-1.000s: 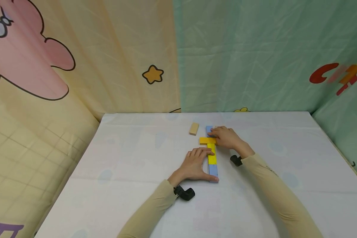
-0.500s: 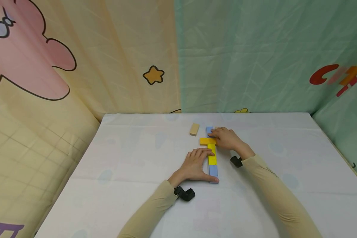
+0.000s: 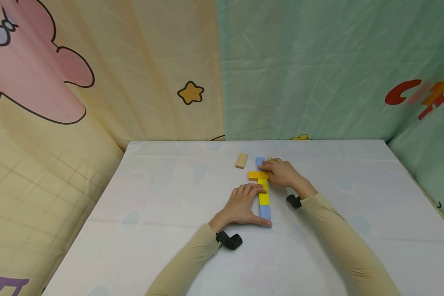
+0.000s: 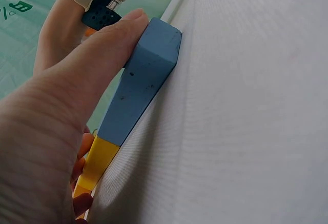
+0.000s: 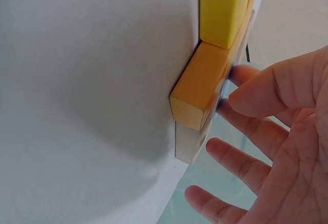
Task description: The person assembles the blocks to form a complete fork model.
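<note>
Flat toy blocks lie in a row on the table. At the near end is a blue block [image 3: 265, 211], then yellow [image 3: 264, 199], then an orange block [image 3: 255, 175] set crosswise, then another blue block [image 3: 260, 161]. My left hand [image 3: 240, 205] spans the row from the left. Its thumb lies on the near blue block's end, and its fingertips reach over the yellow part. My right hand [image 3: 281, 172] lies over the far end from the right, its fingertips at the far blue block and its thumb by the orange one. Loosely bent fingers [image 5: 241, 162] show in the right wrist view.
A plain wooden block [image 3: 241, 160] lies apart, left of the far blue block. Another pale wooden block [image 5: 188, 141] sits beyond the orange one, mostly hidden by my right hand in the head view. Curtains [image 3: 303, 61] rise behind the white-covered table [image 3: 170, 193].
</note>
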Action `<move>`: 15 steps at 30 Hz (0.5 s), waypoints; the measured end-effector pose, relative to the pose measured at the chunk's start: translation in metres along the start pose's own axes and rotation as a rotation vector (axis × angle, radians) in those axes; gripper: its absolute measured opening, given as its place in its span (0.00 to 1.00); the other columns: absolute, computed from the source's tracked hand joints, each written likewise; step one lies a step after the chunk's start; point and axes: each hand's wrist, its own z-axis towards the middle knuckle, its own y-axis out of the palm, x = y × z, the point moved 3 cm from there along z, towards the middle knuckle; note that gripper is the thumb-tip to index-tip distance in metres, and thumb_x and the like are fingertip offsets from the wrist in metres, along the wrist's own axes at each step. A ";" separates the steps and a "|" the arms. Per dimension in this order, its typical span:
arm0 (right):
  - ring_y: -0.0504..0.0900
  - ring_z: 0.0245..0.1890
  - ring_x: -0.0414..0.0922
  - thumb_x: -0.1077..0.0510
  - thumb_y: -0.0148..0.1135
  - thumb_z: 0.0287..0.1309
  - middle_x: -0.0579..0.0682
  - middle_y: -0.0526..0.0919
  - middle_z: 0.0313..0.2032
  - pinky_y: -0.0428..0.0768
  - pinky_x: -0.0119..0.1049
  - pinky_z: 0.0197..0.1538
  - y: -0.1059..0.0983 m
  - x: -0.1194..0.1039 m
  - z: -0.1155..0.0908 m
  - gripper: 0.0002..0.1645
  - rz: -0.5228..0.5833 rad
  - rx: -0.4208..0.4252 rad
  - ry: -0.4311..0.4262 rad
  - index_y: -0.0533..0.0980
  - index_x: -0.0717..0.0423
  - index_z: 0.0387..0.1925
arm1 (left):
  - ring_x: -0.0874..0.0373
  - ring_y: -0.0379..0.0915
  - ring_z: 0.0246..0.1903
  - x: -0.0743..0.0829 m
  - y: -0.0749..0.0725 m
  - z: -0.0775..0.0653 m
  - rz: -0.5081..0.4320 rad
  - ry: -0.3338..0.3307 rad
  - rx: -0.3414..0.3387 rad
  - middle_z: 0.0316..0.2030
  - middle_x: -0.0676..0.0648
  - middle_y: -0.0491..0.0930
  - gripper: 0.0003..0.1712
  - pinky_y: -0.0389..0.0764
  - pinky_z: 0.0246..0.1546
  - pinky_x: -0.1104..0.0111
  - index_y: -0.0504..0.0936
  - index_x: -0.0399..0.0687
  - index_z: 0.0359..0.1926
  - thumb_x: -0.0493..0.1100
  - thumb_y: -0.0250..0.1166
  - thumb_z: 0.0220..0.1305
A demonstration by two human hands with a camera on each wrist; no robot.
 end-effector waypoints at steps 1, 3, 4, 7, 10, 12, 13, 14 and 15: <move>0.61 0.64 0.62 0.63 0.49 0.65 0.60 0.68 0.63 0.62 0.65 0.55 0.000 0.000 0.000 0.23 0.000 0.000 -0.001 0.73 0.57 0.60 | 0.58 0.49 0.64 0.000 0.000 0.000 0.001 -0.002 -0.001 0.66 0.54 0.55 0.54 0.58 0.56 0.61 0.61 0.62 0.65 0.80 0.63 0.39; 0.60 0.64 0.62 0.63 0.49 0.65 0.60 0.68 0.63 0.61 0.66 0.56 0.000 0.000 0.000 0.23 0.001 -0.001 -0.001 0.73 0.57 0.60 | 0.58 0.49 0.64 0.000 0.000 0.000 0.004 -0.004 -0.002 0.67 0.54 0.55 0.54 0.57 0.56 0.61 0.61 0.62 0.65 0.80 0.63 0.39; 0.60 0.64 0.62 0.64 0.49 0.65 0.60 0.67 0.63 0.61 0.66 0.56 0.000 0.000 0.000 0.23 0.003 -0.001 -0.003 0.73 0.57 0.60 | 0.58 0.49 0.64 0.000 -0.001 0.000 0.004 -0.005 -0.003 0.67 0.54 0.55 0.54 0.57 0.56 0.61 0.61 0.62 0.65 0.80 0.63 0.39; 0.60 0.65 0.62 0.64 0.49 0.65 0.60 0.67 0.64 0.61 0.65 0.56 0.000 0.000 0.000 0.23 0.009 -0.002 -0.006 0.72 0.57 0.61 | 0.58 0.49 0.64 -0.001 0.000 0.001 0.004 -0.005 -0.005 0.67 0.54 0.55 0.54 0.58 0.56 0.61 0.61 0.62 0.65 0.80 0.63 0.39; 0.60 0.65 0.62 0.64 0.49 0.64 0.61 0.67 0.63 0.61 0.65 0.56 0.000 0.000 -0.001 0.23 0.025 -0.002 -0.018 0.72 0.59 0.61 | 0.58 0.49 0.64 0.000 0.000 0.000 0.003 -0.001 -0.006 0.67 0.54 0.55 0.54 0.58 0.56 0.61 0.61 0.63 0.65 0.80 0.63 0.39; 0.60 0.65 0.62 0.65 0.49 0.64 0.61 0.67 0.63 0.61 0.66 0.56 0.000 0.000 -0.001 0.23 0.039 0.000 -0.029 0.72 0.60 0.60 | 0.58 0.50 0.64 0.000 0.000 0.000 0.004 0.002 -0.003 0.67 0.55 0.55 0.54 0.58 0.55 0.61 0.61 0.63 0.65 0.80 0.63 0.39; 0.60 0.64 0.62 0.65 0.49 0.64 0.62 0.67 0.63 0.61 0.66 0.56 0.000 0.001 -0.002 0.23 0.049 0.003 -0.036 0.72 0.61 0.60 | 0.58 0.50 0.64 0.000 0.000 0.000 0.004 0.005 0.001 0.66 0.55 0.55 0.54 0.58 0.55 0.61 0.61 0.62 0.65 0.80 0.63 0.39; 0.60 0.64 0.62 0.65 0.49 0.64 0.62 0.67 0.63 0.60 0.66 0.56 0.000 0.001 -0.002 0.23 0.062 0.003 -0.040 0.72 0.61 0.60 | 0.58 0.50 0.63 0.000 0.000 0.000 0.007 0.006 0.004 0.66 0.55 0.55 0.54 0.58 0.55 0.62 0.61 0.62 0.65 0.80 0.63 0.39; 0.60 0.64 0.63 0.64 0.49 0.65 0.63 0.67 0.63 0.60 0.66 0.57 0.000 0.001 -0.002 0.22 0.071 0.004 -0.045 0.72 0.62 0.60 | 0.58 0.50 0.63 0.000 0.000 0.000 0.009 0.007 0.007 0.66 0.56 0.55 0.54 0.58 0.55 0.62 0.61 0.62 0.65 0.80 0.63 0.39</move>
